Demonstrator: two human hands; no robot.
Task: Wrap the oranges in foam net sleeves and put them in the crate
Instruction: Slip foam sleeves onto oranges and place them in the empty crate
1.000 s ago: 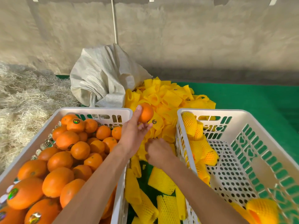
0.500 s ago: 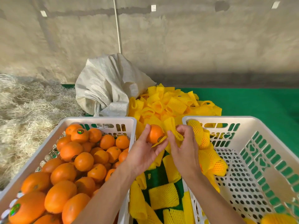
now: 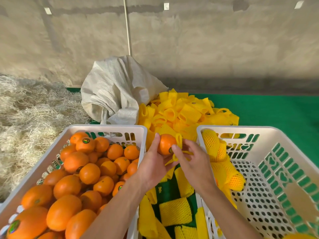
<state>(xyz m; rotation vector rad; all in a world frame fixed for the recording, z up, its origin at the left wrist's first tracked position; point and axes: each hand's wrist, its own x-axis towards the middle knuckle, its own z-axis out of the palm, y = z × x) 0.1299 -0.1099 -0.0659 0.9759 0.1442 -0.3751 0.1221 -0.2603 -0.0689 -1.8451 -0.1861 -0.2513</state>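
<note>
My left hand (image 3: 152,167) grips a bare orange (image 3: 165,144) between the two crates. My right hand (image 3: 193,161) pinches a yellow foam net sleeve (image 3: 179,147) against the orange's right side. The left white crate (image 3: 107,128) is full of unwrapped oranges (image 3: 89,173). The right white crate (image 3: 238,130) holds several wrapped oranges (image 3: 212,145) along its left wall.
A heap of yellow sleeves (image 3: 184,112) lies behind the crates on green matting (image 3: 276,111), and more sleeves (image 3: 175,213) lie in the gap between them. A white woven sack (image 3: 114,90) stands behind the left crate. Straw (image 3: 25,118) covers the ground on the left.
My right hand rose from the loose sleeves with one sleeve and brought it to the orange. My left hand kept hold of the orange and lowered it slightly.
</note>
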